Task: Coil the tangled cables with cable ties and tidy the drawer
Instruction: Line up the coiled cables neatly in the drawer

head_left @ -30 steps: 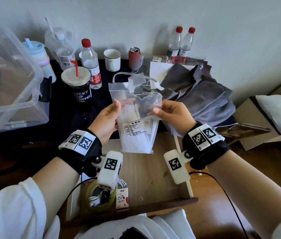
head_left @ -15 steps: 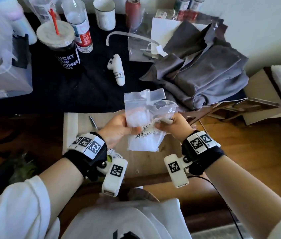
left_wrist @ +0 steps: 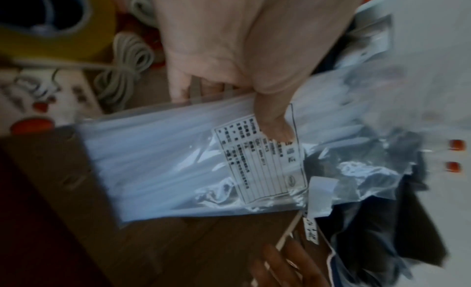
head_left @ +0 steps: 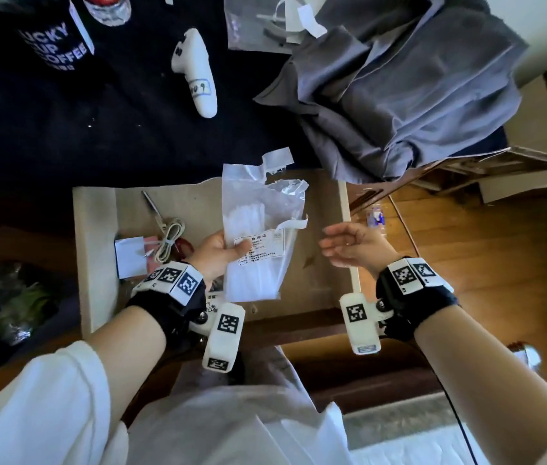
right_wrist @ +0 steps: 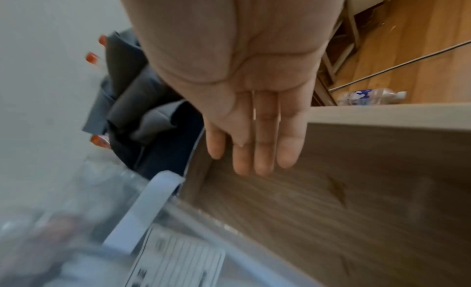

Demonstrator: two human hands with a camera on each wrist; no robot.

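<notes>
- Drawer (head_left: 94, 250): pulled open below the black desk top, pale wood floor mostly bare on its right half.
- Grey cloth (head_left: 399, 95): heaped on the desk's right end; its far edge is cut off by the frame.
- Bag of cable ties (head_left: 258, 243): clear plastic, torn open at the top, held upright-ish over the drawer middle. Judged light, limp and slippery; the stiff white ties inside give it a spine, so a pinch at mid-length over the label looks safest.
- Left hand (head_left: 218, 253): grasps the bag, thumb across the printed label (left_wrist: 262, 160), fingers behind.
- Right hand (head_left: 352, 246): released, fingers straight, palm empty, just right of the bag and apart from it.
- Coiled cable (head_left: 168, 239): pale, already tied at its waist, lying on scissors (head_left: 153, 209) in the drawer's left part.
- Tape roll (left_wrist: 51, 23): yellow, blurred, seen only by the left wrist camera.
- Label print: too small to read. The drawer's near-left corner is hidden behind the left wrist.
</notes>
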